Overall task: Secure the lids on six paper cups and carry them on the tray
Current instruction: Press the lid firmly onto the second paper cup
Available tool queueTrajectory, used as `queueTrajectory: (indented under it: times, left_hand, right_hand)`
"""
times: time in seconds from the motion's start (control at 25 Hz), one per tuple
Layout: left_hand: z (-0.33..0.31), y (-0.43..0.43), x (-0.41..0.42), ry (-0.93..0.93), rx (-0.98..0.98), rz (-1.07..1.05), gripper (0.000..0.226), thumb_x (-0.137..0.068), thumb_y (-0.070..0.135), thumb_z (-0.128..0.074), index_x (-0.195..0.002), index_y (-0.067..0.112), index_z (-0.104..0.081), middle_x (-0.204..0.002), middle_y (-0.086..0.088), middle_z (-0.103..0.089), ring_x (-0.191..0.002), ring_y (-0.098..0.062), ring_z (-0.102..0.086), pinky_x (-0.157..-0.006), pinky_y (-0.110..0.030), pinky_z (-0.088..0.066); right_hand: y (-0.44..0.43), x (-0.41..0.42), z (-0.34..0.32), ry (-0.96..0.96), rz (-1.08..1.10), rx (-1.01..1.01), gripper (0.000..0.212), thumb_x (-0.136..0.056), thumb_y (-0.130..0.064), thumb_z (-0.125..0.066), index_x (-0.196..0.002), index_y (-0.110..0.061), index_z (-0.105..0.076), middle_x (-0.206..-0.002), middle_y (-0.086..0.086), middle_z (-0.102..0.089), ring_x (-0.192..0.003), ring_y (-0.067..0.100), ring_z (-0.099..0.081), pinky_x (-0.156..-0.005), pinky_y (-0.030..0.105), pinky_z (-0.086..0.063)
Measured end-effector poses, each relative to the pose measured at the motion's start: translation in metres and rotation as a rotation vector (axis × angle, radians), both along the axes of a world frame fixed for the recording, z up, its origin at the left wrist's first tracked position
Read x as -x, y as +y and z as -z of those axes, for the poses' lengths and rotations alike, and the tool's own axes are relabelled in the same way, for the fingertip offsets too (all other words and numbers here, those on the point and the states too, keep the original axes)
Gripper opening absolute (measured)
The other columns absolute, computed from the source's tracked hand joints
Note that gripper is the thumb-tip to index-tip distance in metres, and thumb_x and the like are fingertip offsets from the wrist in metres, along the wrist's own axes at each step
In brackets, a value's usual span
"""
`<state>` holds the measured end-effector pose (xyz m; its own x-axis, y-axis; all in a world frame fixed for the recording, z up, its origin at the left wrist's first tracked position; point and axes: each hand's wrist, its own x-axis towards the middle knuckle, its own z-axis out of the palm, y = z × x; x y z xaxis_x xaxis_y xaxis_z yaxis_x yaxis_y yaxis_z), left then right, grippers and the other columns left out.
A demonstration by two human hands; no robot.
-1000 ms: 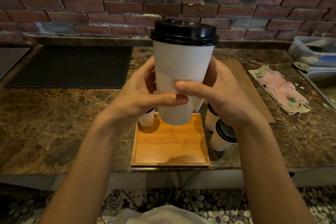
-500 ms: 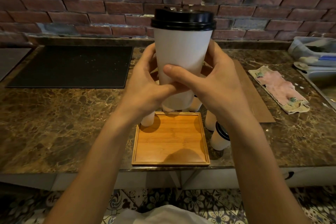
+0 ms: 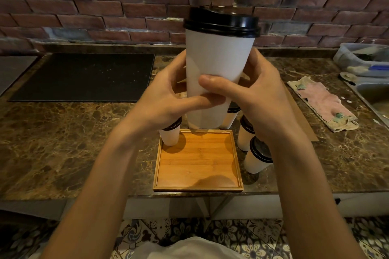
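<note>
currently: lidded paper cup (image 3: 219, 65), lifted slightly higher than a second ago, above tray (image 3: 197, 164) far edge; left hand (image 3: 166, 99) and right hand (image 3: 259, 94) both wrapped round it; placement pending.

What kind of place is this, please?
Probably a café or drinks bar: lidded paper cups beside a wooden tray on a marble counter, a sink at the right, a brick wall behind.
</note>
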<state>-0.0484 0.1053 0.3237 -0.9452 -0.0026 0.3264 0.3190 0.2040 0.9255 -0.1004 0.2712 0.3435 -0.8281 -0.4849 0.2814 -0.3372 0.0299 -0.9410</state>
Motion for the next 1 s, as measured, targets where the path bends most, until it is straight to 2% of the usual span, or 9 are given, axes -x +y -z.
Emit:
queueTrajectory:
  times: [0.2,0.32,0.52,0.68,0.8,0.88,1.0]
  left_hand:
    - [-0.002,-0.004,-0.002,-0.003,-0.046,0.113,0.076,-0.07,0.025,-0.076,-0.134,0.027,-0.036,-0.119,0.018,-0.058,-0.116,-0.011,-0.057,-0.086,-0.023,-0.052]
    - [-0.003,-0.002,-0.002,-0.005,-0.053,0.155,0.075,-0.072,0.028,-0.073,-0.135,0.023,-0.032,-0.117,0.023,-0.058,-0.115,-0.008,-0.057,-0.085,-0.02,-0.051]
    - [0.003,-0.001,-0.002,-0.004,-0.038,0.145,0.081,-0.068,0.014,-0.075,-0.134,0.014,-0.029,-0.118,0.014,-0.055,-0.112,-0.007,-0.058,-0.083,-0.019,-0.052]
    - [0.005,0.002,0.0,0.016,-0.046,0.06,0.079,-0.068,0.018,-0.072,-0.136,0.015,-0.031,-0.119,0.01,-0.055,-0.113,-0.011,-0.059,-0.084,-0.022,-0.053]
    - [0.007,0.003,0.003,0.024,-0.051,-0.005,0.086,-0.068,0.02,-0.074,-0.141,0.013,-0.029,-0.125,0.003,-0.052,-0.117,-0.016,-0.056,-0.088,-0.03,-0.053]
    - [0.009,0.004,0.005,0.027,-0.045,-0.052,0.092,-0.067,0.022,-0.075,-0.144,0.012,-0.026,-0.131,-0.003,-0.048,-0.12,-0.018,-0.054,-0.091,-0.034,-0.053]
    - [0.01,0.009,0.008,0.033,-0.059,-0.155,0.097,-0.067,0.015,-0.078,-0.147,0.015,-0.023,-0.135,-0.003,-0.046,-0.121,-0.014,-0.053,-0.088,-0.028,-0.053]
  right_hand:
    - [0.008,0.006,-0.002,-0.003,-0.13,0.042,0.07,-0.067,-0.032,-0.082,-0.128,-0.026,-0.048,-0.116,-0.013,-0.062,-0.11,0.005,-0.062,-0.081,0.021,-0.055]
    - [0.009,0.009,-0.002,-0.02,-0.189,0.046,0.07,-0.064,-0.032,-0.08,-0.126,-0.027,-0.049,-0.114,-0.012,-0.064,-0.111,0.008,-0.063,-0.083,0.024,-0.054]
    - [0.011,0.007,-0.001,-0.001,-0.209,-0.032,0.058,-0.068,-0.024,-0.08,-0.116,-0.034,-0.05,-0.105,-0.025,-0.066,-0.104,-0.002,-0.063,-0.077,0.012,-0.052]
    - [0.005,0.008,-0.001,0.015,-0.148,-0.056,0.064,-0.068,-0.032,-0.08,-0.123,-0.028,-0.049,-0.113,-0.013,-0.062,-0.102,0.001,-0.063,-0.077,0.017,-0.054]
    - [0.0,0.007,-0.001,0.056,-0.08,-0.058,0.069,-0.069,-0.037,-0.081,-0.128,-0.028,-0.047,-0.115,-0.014,-0.06,-0.105,0.0,-0.061,-0.079,0.016,-0.055]
    - [-0.004,0.007,0.001,0.066,-0.03,-0.049,0.069,-0.071,-0.035,-0.082,-0.13,-0.026,-0.047,-0.117,-0.014,-0.059,-0.107,0.002,-0.06,-0.083,0.021,-0.056]
    - [-0.012,0.005,0.005,0.08,0.065,-0.042,0.076,-0.071,-0.038,-0.082,-0.136,-0.022,-0.045,-0.122,-0.013,-0.057,-0.11,0.003,-0.058,-0.086,0.023,-0.056]
